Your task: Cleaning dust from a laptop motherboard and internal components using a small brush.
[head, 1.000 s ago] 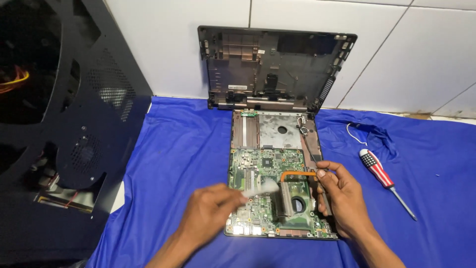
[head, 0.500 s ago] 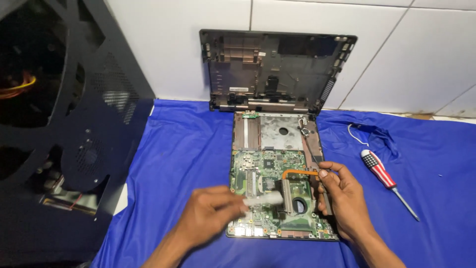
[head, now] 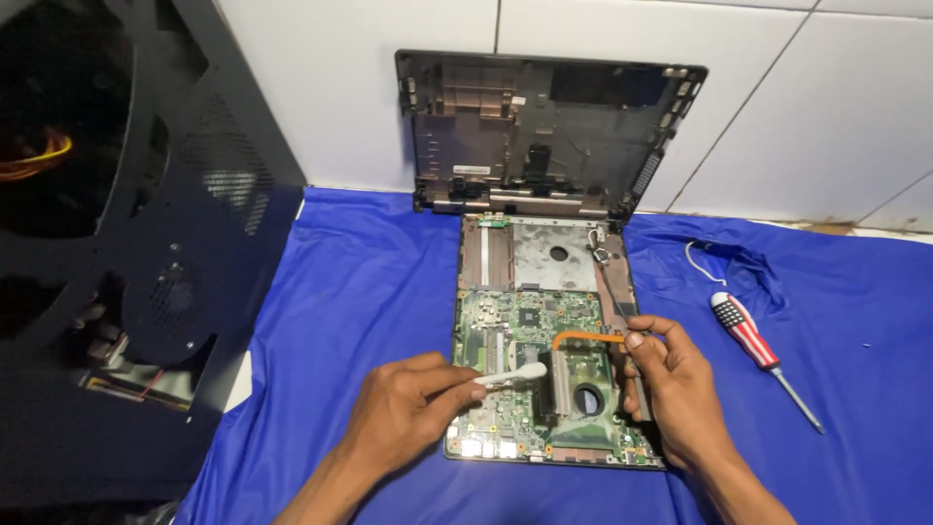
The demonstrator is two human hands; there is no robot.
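A green laptop motherboard (head: pixel 520 335) lies in its metal frame on a blue cloth (head: pixel 369 292). My left hand (head: pixel 408 413) grips a small white spatula-like tool (head: pixel 513 374), whose tip rests on the board beside the finned heatsink and fan (head: pixel 583 394). My right hand (head: pixel 675 389) rests on the board's right edge, with its fingers touching the orange copper heat pipe (head: pixel 583 339).
A black laptop bottom cover (head: pixel 544 131) leans upright against the white tiled wall. A screwdriver (head: pixel 753 345) with a red and white handle lies on the cloth at the right. A black desktop computer case (head: pixel 126 243) stands at the left.
My left hand has turned the white tool so that its tip points right across the board. The right hand has stayed on the board's edge.
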